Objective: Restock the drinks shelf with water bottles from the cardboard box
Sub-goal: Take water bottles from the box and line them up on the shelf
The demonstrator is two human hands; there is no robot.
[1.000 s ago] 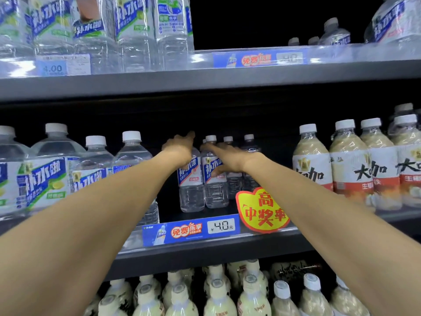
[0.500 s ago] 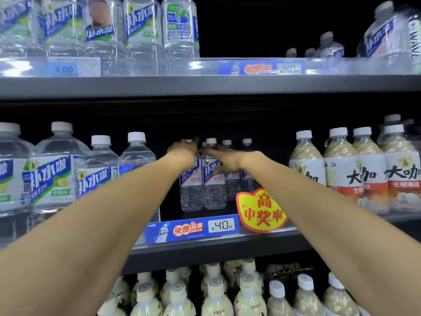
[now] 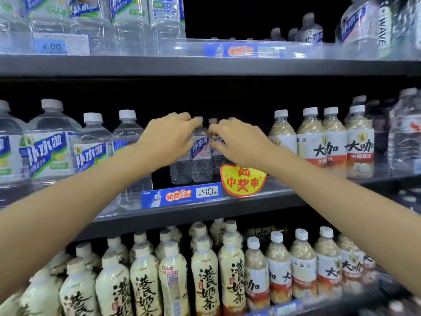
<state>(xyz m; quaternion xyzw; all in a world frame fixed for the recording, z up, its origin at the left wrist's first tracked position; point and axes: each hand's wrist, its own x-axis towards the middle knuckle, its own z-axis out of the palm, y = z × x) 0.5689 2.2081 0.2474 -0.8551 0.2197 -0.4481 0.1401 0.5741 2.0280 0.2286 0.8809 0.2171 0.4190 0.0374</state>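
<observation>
dark metal shelf [image 3: 205, 215], curled fingers [image 3: 193, 124] on ribbed clear plastic bottles [image 3: 201, 160]

The blue price strip [image 3: 181, 196] on the middle shelf edge reads "¥4.0". Just right of it, a red-and-yellow sign [image 3: 243, 180] says "高中奖率". Right of that, the milk tea bottles [image 3: 360, 149] show "大咖". Below the strip, cream bottles [image 3: 205, 283] read "港式奶茶". Far above right, a bottle [image 3: 382, 26] seems to read "WAVE".
</observation>
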